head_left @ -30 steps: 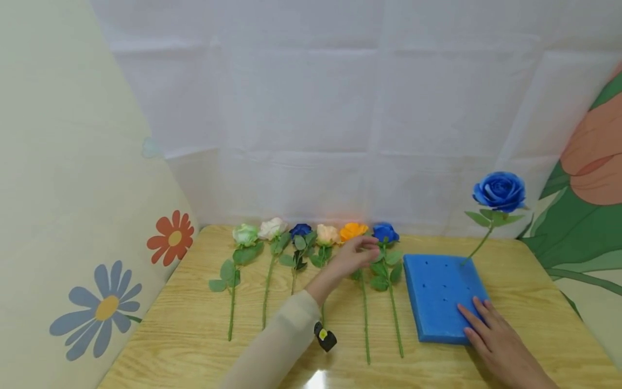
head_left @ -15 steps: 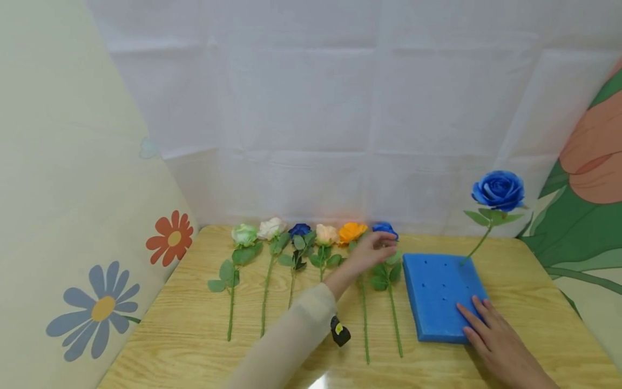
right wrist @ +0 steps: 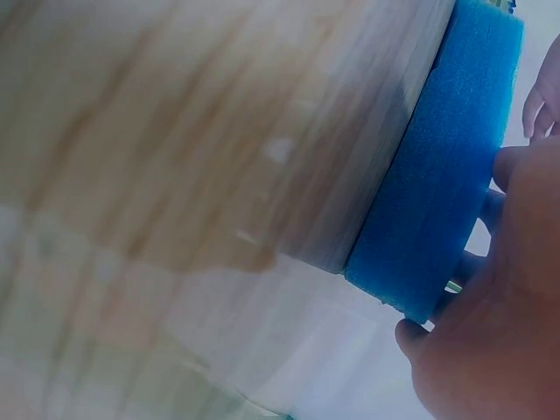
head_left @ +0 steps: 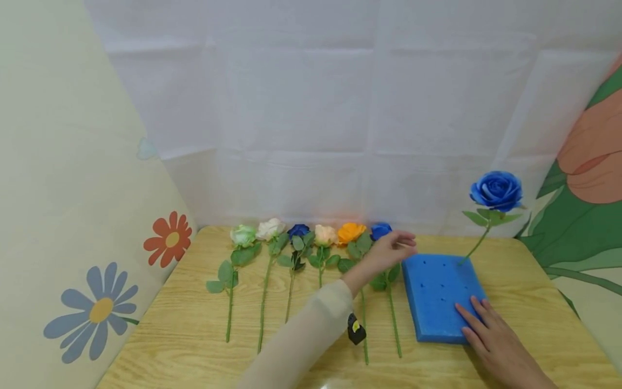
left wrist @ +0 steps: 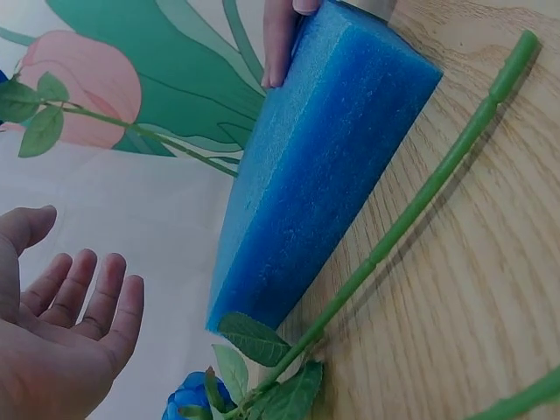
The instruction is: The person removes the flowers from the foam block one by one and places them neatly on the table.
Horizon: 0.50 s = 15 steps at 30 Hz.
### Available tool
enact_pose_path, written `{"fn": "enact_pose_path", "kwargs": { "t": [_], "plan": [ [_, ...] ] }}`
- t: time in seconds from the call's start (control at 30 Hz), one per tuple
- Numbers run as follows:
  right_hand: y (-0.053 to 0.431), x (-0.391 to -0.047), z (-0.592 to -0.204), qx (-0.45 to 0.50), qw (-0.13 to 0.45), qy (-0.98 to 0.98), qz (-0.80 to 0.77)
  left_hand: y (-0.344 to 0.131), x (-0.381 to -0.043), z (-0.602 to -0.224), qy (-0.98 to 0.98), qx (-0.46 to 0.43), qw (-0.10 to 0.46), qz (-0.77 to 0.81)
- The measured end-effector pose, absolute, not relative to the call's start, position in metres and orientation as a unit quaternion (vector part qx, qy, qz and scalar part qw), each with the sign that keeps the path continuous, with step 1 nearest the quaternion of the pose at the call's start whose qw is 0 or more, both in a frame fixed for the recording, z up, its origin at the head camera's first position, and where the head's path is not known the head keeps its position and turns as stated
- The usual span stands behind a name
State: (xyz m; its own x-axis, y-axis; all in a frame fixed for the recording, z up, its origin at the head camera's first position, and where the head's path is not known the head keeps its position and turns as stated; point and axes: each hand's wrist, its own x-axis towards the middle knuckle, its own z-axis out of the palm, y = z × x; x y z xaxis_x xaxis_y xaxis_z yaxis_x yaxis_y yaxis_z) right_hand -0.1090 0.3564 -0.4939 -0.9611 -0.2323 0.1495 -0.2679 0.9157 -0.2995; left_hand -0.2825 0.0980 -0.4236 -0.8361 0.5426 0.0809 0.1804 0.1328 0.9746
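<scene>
A blue foam block with small holes lies on the table's right side. One blue rose stands in its far right corner, stem tilted to the right. My right hand rests on the block's near right edge, fingers spread over its top; the right wrist view shows the fingertips on the block. My left hand hovers by the block's far left corner, its fingers loosely bent and holding nothing, as the left wrist view of that hand also shows. Beneath it lies another blue rose, partly hidden.
Left of the block several roses lie in a row, heads toward the back: orange, peach, dark blue, white and pale green. A white cloth hangs behind the table.
My left hand has moved right, from over the orange and blue roses to the block's far left corner, still holding nothing. My right hand and the block have stayed in place.
</scene>
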Motion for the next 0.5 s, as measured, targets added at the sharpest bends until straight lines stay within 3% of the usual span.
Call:
{"fn": "enact_pose_path", "kwargs": {
  "t": [0.3,0.5],
  "plan": [
    [0.357,-0.109,-0.494,0.134,0.073,-0.977,0.151,0.112,-0.286,-0.423,0.751,0.244,0.152,0.594],
    [0.359,-0.11,-0.49,0.125,0.048,-0.977,0.164,0.118,-0.288,-0.423,0.755,0.255,0.153,0.585]
  ]
}}
